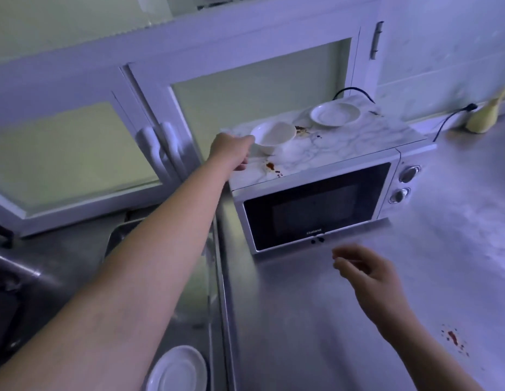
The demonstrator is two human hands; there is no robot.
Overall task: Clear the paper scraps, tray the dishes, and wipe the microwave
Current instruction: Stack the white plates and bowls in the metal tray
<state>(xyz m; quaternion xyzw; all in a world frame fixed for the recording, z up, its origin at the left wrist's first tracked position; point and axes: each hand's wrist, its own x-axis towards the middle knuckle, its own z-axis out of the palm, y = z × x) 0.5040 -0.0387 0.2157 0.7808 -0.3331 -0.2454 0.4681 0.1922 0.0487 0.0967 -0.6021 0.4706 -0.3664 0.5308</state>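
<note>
Plate [177, 368] sitting cut off at bottom edge, left of counter [302, 320]. Right hand [369, 280] hovering over counter, blurred, fingers loosely curled, holding nothing; red stain [453, 338] lying beside its wrist. Left hand [231, 150] reaching onto microwave [316, 210] top, touching tilted bowl [273, 136] at rim; fingertips hidden, grip unclear. Brown spills [271, 166] lying by bowl, saucer [334, 114] sitting behind. Glass-front cabinets [76, 153] standing back-left.

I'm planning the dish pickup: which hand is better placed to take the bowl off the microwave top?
Left. The left hand is at the rim of the bowl on the microwave top, while the right hand hangs low over the counter in front of it, holding nothing.
</note>
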